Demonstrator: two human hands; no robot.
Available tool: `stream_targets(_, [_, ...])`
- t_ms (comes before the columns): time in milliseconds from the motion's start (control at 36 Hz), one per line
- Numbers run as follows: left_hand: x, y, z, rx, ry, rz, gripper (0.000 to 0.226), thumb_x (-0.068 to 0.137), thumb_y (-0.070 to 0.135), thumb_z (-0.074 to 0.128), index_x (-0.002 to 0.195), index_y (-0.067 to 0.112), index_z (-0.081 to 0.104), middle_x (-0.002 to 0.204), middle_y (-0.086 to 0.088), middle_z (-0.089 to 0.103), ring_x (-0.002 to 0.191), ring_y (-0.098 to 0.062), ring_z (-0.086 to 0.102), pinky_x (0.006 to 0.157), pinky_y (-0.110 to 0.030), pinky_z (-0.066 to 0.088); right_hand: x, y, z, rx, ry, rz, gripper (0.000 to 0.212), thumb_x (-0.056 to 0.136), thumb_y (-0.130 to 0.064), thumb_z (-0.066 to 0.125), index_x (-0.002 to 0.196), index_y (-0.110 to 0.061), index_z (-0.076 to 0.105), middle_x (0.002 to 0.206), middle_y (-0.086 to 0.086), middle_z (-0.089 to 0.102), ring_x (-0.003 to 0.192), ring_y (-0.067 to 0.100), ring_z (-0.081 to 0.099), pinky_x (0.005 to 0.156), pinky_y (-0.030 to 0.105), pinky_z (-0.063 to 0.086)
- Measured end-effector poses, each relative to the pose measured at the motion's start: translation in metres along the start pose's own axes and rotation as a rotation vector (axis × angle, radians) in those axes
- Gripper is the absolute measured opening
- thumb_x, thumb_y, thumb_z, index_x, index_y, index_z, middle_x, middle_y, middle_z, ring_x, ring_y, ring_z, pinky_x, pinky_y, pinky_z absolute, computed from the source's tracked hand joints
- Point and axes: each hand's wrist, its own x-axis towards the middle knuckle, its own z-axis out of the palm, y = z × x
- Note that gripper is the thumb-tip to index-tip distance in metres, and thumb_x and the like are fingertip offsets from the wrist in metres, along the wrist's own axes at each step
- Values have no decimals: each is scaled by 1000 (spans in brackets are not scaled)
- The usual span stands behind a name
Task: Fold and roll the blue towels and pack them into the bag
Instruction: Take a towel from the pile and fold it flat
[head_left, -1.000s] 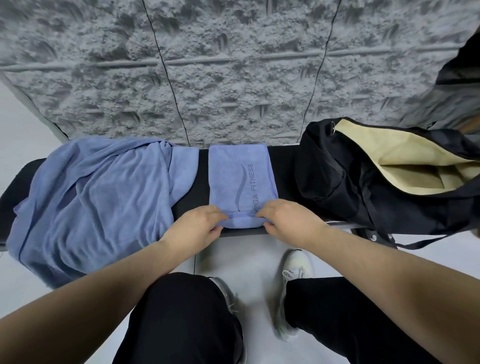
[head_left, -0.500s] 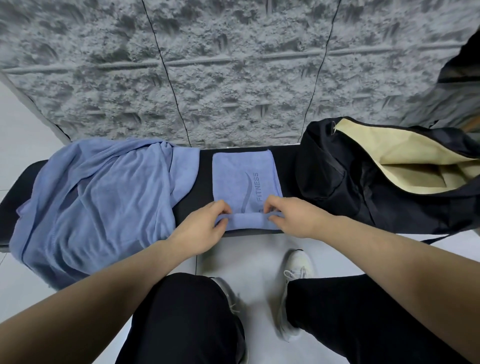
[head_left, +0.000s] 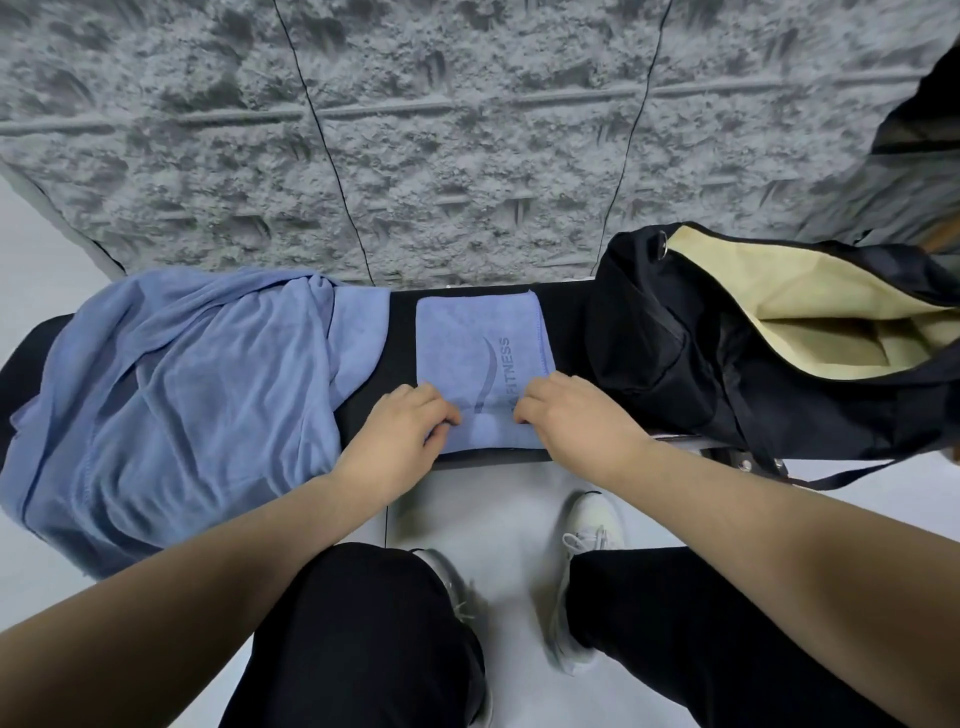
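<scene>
A folded blue towel printed with "FITNESS" lies across the black bench, its near end turned over into a thick roll. My left hand grips the roll's left side with curled fingers. At the roll's right side my right hand grips it the same way. A larger blue towel lies crumpled on the bench's left end and hangs over its front. The black bag with a cream lining sits at the right, its mouth open.
A rough grey textured wall rises right behind the bench. A black strap trails from the bag below the bench's edge. My legs in black trousers and white shoes stand on the pale floor in front.
Both hands have rolled the towel's near end away from me. The roll has grown thicker and now covers the start of the printed word.
</scene>
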Motion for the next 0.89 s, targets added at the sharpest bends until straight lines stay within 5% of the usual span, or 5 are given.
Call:
stream_targets(167, [1,-1,-5,162,-18,153,35,83,20,42,90,13,76,82,1,67,71,-23,60,63,-33,49,-6,-6,0,13,20,-51,31,65,-13,73,96,-10,72,84,3,63,70,24,59,60,32,48])
stream_targets(389, [1,-3,-5,319,-98,202,42,61,36,90,93,15,74,85,2,67,82,-23,61,67,-31,44,-3,-4,-4,50,-74,-5,41,82,-28,73,119,-12,65,108,6,64,100,28,60,89,38,48])
stream_targets(528, [4,-1,-7,278,-95,140,40,58,30,93,91,18,74,82,5,67,78,-21,60,69,-27,34,1,-2,-7,123,-88,54,34,92,-27,58,125,-19,61,115,1,61,110,22,54,97,31,40])
stream_targets(722, [-3,5,-10,245,-95,132,22,67,25,81,88,20,75,76,8,66,71,-17,59,66,-24,33,-6,-6,-12,152,-137,63,34,95,-26,51,129,-23,57,117,-2,62,108,19,54,96,29,40])
stream_targets(889, [-8,9,-13,139,-189,7,24,81,38,43,73,25,61,68,12,55,65,-10,44,64,-29,42,-13,-3,-16,288,-219,120,25,96,-33,52,121,-30,49,107,-1,60,101,21,55,87,38,47])
